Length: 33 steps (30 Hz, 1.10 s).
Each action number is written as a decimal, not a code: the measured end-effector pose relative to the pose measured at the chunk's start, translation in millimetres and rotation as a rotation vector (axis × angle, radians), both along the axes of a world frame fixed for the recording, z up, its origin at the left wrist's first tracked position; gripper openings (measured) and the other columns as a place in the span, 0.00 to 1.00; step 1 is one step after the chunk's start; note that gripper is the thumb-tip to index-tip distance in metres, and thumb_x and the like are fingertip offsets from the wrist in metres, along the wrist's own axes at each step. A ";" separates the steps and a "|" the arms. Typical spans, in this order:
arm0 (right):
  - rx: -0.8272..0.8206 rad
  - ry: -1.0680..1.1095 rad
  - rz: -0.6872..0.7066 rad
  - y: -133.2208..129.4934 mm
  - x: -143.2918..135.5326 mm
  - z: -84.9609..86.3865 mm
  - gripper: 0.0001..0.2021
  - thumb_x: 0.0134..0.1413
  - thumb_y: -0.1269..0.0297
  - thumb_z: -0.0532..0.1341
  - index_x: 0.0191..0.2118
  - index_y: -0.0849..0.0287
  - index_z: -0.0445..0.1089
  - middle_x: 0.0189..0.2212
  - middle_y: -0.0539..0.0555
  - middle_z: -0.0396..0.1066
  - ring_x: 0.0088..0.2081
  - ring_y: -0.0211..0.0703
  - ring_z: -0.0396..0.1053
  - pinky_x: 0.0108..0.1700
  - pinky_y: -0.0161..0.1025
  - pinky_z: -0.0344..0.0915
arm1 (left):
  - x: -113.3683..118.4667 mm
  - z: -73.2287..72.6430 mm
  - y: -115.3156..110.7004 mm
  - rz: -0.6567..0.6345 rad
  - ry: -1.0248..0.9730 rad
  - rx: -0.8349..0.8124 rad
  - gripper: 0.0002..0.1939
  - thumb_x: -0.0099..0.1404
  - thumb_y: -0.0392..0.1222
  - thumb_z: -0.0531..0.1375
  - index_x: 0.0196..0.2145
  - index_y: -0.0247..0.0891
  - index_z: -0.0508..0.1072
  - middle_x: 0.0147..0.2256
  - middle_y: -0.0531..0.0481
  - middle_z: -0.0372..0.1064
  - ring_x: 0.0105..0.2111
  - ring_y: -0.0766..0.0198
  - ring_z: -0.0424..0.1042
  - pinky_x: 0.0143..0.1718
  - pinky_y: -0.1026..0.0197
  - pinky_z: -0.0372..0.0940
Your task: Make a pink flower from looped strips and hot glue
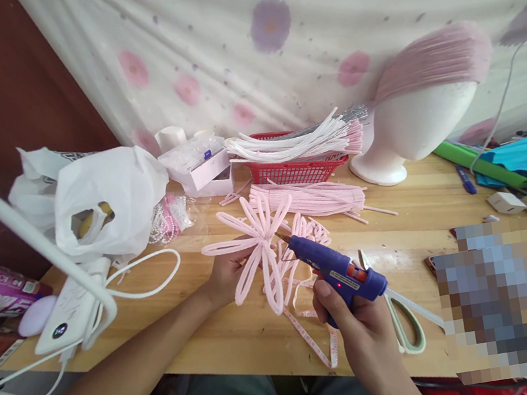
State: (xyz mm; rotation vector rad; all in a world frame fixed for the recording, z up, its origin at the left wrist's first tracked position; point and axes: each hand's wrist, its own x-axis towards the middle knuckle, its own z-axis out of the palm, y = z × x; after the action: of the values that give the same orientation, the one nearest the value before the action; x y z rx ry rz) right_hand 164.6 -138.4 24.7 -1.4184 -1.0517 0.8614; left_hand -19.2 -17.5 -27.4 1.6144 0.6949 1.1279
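My right hand [363,334] grips a blue hot glue gun [336,269], its red light lit and a clear glue stick [416,310] trailing from the back. The gun's nozzle points left, at or very close to the middle of a pink pipe-cleaner flower [261,241] with several looped petals. Behind that flower my left hand [228,275] is closed on it, its fingertips mostly hidden by the petals. More pink pipe-cleaner loops [306,234] lie on the table just beyond the nozzle. A measuring tape [309,336] curls below the flower, and scissors with pale green handles [406,328] lie beside my right hand.
A bundle of pink pipe cleaners [308,197] lies before a red basket [272,173] of white ones. White boxes [202,164], a plastic bag [107,194] and a power strip [69,306] stand left. A foam head [423,121] stands right, near a blurred patch [501,300].
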 end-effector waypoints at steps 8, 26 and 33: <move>-0.009 -0.002 0.008 -0.3 0.7 -4.1 0.21 0.57 0.45 0.64 0.25 0.58 0.66 0.19 0.48 0.63 0.22 0.35 0.60 0.25 0.34 0.60 | 1.3 12.4 -3.0 0.020 0.027 0.089 0.18 0.63 0.53 0.65 0.29 0.34 0.83 0.37 0.39 0.79 0.40 0.50 0.76 0.43 0.52 0.71; 0.006 -0.020 0.013 -1.0 1.8 -5.0 0.20 0.57 0.47 0.64 0.26 0.58 0.66 0.19 0.47 0.62 0.22 0.35 0.59 0.25 0.34 0.59 | 2.3 15.8 -3.7 0.047 0.011 0.069 0.16 0.62 0.51 0.66 0.27 0.36 0.83 0.33 0.42 0.78 0.34 0.55 0.75 0.40 0.55 0.71; 0.011 -0.031 0.013 -0.9 1.7 -6.7 0.20 0.57 0.47 0.64 0.25 0.58 0.66 0.19 0.47 0.63 0.22 0.36 0.60 0.26 0.35 0.59 | 3.1 16.3 -4.4 0.036 0.011 0.061 0.17 0.63 0.52 0.65 0.28 0.35 0.83 0.34 0.41 0.79 0.34 0.54 0.76 0.40 0.55 0.71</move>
State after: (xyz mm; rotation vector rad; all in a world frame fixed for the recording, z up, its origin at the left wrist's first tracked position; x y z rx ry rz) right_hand 166.3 -139.2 18.0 -1.4211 -1.0883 0.8441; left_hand -16.0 -21.9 -11.1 1.6664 0.7051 1.1775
